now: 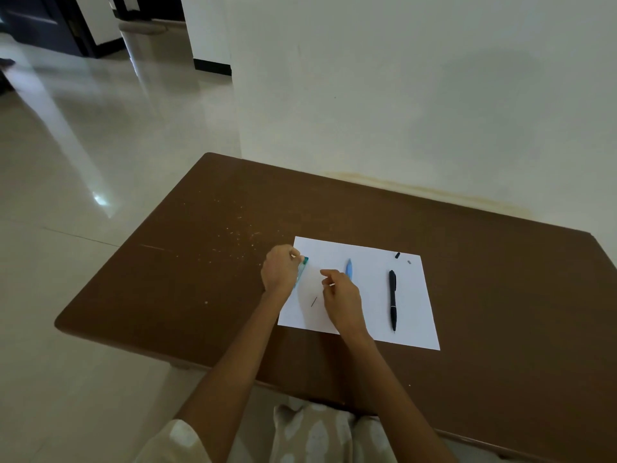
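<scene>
A white sheet of paper (410, 315) lies on a brown table (200, 279). My left hand (279, 270) grips a small teal and blue case (302, 270) at the paper's left edge. My right hand (342, 295) hovers over the paper with its fingers curled; whether they pinch something thin I cannot tell. Just behind that hand lies a light blue pen part (348, 268). A black pen (393, 300) lies lengthwise on the right half of the sheet. A thin dark lead (314, 301) rests on the paper between my hands.
A small black cap (397, 255) and a tiny grey piece (409, 262) sit near the paper's far right corner. Light crumbs speckle the table (233, 233) to the left. A white wall rises behind the table; tiled floor lies to the left.
</scene>
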